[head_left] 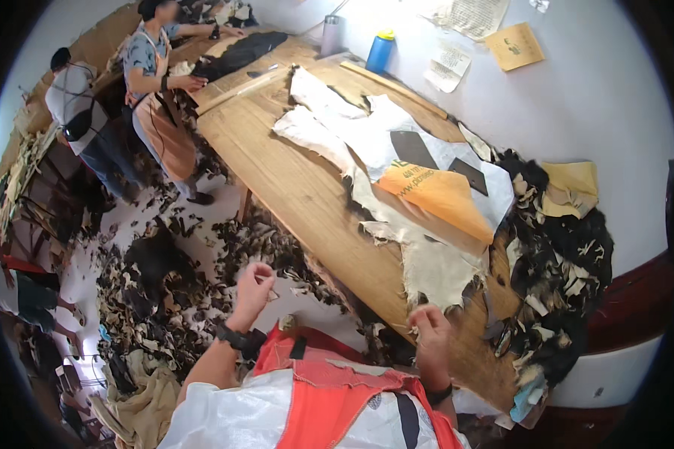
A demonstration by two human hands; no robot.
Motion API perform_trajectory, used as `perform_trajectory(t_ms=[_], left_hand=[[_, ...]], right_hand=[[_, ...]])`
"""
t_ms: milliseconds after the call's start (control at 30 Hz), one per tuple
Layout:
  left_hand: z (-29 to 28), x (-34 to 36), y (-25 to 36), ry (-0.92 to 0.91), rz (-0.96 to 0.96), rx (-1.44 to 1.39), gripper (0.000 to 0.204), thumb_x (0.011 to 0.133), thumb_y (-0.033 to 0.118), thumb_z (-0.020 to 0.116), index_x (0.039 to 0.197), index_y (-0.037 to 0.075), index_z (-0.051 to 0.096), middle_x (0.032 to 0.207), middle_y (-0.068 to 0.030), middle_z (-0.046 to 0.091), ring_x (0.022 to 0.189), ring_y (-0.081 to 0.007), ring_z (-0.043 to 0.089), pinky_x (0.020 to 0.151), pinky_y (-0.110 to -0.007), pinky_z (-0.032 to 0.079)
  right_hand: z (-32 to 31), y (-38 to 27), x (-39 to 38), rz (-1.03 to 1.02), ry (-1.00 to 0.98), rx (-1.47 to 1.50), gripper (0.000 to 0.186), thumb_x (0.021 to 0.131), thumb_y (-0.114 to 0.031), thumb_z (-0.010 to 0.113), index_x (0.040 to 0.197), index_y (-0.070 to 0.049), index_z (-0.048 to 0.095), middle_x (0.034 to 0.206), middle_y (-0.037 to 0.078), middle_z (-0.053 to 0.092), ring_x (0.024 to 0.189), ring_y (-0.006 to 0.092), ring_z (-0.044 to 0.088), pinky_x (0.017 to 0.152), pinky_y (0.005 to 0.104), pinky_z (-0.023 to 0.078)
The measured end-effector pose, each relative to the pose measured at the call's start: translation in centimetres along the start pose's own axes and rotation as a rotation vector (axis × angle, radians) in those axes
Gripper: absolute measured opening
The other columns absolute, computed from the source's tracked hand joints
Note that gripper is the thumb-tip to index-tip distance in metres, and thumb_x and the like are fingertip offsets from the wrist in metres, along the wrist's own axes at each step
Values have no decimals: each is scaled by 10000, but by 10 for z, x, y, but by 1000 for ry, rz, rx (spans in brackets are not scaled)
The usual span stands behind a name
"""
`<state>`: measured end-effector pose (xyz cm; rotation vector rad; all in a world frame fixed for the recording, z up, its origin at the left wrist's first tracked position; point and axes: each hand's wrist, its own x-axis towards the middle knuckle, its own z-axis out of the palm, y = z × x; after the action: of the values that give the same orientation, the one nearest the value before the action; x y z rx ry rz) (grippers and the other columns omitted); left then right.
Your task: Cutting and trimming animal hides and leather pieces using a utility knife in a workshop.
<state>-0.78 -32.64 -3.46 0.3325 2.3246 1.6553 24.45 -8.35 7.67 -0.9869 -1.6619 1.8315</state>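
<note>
A cream hide (438,266) with dark fur at its ragged edges lies skin side up on the wooden table (307,202). On it rests a white and orange sheet (434,191) that looks like cut sack material. Two dark grey flat pieces (413,150) show on the sheet. My right hand (432,337) is by the hide's near edge, its thumb and fingers pinched together. Left of the table, my left hand (252,295) is raised with thumb and forefinger curled together. Whatever either hand pinches is too small to make out.
Black fur scraps (558,254) are heaped along the table's right side. A wooden strip (393,90), a blue bottle (380,52) and a lilac tumbler (330,36) sit by the wall. Scraps (157,277) litter the floor. A co-worker (157,97) handles black fur at the far end.
</note>
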Motion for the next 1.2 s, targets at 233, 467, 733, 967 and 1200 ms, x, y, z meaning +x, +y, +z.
perform_trajectory(t_ms=[233,467,733,967,1200], left_hand=[[-4,9,59,-658,-38,-384,82,939,96,652,944,20,681,900,18,659,806,-46,581,703,-218,475],[-8,25,57,-854,-98,-484,142,955,114,645,1035,11,702,947,3,682,837,-61,605,741,-229,500],[-15,41,48,-880,-41,-438,143,940,122,667,1003,4,719,888,-2,696,807,-62,613,732,-221,498],[-14,62,6,-696,-28,-273,180,948,149,631,847,6,670,762,-1,651,703,-60,557,621,-259,453],[-8,133,-66,-962,-186,-148,524,979,380,571,1359,20,555,1241,-116,656,967,-162,647,820,-298,529]], right_hand=[[127,0,46,54,-326,17,169,988,-155,604,875,-37,648,799,-25,601,761,52,519,704,214,418],[177,13,53,55,-345,70,181,995,-156,595,863,-40,639,793,-28,603,749,48,517,692,208,410],[192,17,52,-61,-287,-145,167,990,-132,597,860,-40,649,771,-35,594,719,41,506,645,206,398],[171,31,68,-58,-71,-104,223,1043,-190,517,868,-74,591,782,-24,588,723,54,530,637,214,428],[132,75,109,-146,124,-201,222,1074,-198,428,921,-75,532,758,23,621,614,76,551,563,233,464]])
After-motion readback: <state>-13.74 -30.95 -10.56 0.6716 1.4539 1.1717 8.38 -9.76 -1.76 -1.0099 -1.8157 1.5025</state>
